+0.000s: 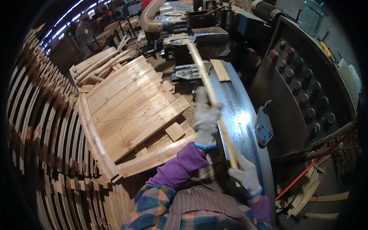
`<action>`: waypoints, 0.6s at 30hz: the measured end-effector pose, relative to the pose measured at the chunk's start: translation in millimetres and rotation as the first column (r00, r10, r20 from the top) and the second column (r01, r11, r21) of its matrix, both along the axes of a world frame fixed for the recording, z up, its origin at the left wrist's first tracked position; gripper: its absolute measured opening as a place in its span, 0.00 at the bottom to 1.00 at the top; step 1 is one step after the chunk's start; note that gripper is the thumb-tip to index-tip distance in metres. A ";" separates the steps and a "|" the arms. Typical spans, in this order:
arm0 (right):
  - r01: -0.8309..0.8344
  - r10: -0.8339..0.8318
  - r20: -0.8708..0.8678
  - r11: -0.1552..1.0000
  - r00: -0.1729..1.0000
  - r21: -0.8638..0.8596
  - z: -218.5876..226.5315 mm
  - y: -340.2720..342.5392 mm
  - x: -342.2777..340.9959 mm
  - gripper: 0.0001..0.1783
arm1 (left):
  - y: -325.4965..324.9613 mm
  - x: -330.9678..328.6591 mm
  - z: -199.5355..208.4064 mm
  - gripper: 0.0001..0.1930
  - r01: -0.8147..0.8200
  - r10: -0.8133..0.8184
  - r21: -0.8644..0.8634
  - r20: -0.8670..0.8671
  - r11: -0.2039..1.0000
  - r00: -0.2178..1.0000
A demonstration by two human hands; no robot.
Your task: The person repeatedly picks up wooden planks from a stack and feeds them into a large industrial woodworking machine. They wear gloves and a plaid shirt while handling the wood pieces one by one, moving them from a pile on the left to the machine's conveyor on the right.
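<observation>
Wooden rod (209, 92), long, thin and pale, was the piece in hand, and from where I stood it lay over the shiny steel machine bed (239, 119), which curved away from the person toward the cutter housing. Far to the left stood tall stacked rows of slats (42, 126), well apart from the work. Next came a flat pile of boards (130, 103) lying in a rough wooden frame, just beside the bed. Then the left hand (206, 119), in a grey work glove with a purple sleeve behind it, was clenched around the rod near its middle. Farther right and nearer the body, the right hand (245, 174), also gloved, gripped the rod's near end, fingers wrapped closed around it.

The rod's long axis ran from the right hand up and slightly leftward, away from the person, its far tip pointing into the dark machine head (195, 38) under the ribbed dust hose (147, 19). Whether the tip had already entered the opening, I could not tell.

I judged the step to be feeding the rod lengthwise into the machine. The next push would call for keeping it straight along the bed, both grips firm, the left hand kept well back from the head. To the right sat a slanted control panel (303, 80) of round buttons, untouched.
</observation>
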State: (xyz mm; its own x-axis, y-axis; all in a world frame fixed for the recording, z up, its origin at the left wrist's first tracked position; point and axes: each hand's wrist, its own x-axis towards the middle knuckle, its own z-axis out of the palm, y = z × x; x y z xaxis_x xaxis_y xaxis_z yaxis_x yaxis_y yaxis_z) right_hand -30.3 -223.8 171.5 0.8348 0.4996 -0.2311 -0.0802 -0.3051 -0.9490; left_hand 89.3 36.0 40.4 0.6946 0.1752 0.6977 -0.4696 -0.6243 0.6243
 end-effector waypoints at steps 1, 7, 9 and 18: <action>0.105 -0.104 0.029 0.993 0.994 -0.050 -6.6 -12.9 -11.1 0.43 | 0.0 -14.7 8.8 0.36 0.086 -0.112 -0.231 -0.104 0.969 0.988; 0.413 -0.164 0.424 0.681 0.891 -0.605 -75.2 -57.8 -65.7 0.43 | 162.4 -117.2 79.6 0.50 -0.675 0.703 0.273 -0.005 0.686 0.712; 0.508 0.043 0.667 0.612 0.743 -0.606 -106.9 -45.2 -33.1 0.41 | 249.9 -182.6 74.6 0.56 -0.828 0.943 0.479 -0.002 0.292 0.332; 0.568 0.312 0.893 0.690 0.326 -0.448 -154.3 79.7 257.2 0.32 | 333.2 -248.8 78.4 0.38 -0.746 0.861 0.651 -0.453 0.140 -0.233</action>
State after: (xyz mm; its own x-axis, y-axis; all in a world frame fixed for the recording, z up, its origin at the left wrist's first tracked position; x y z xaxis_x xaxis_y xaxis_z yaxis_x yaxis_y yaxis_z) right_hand 226.9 -144.1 17.2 0.7307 0.4537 0.5101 0.5173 -0.8556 0.0199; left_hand -159.5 369.2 118.8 0.1422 0.9639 0.2250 0.9647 -0.1859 0.1867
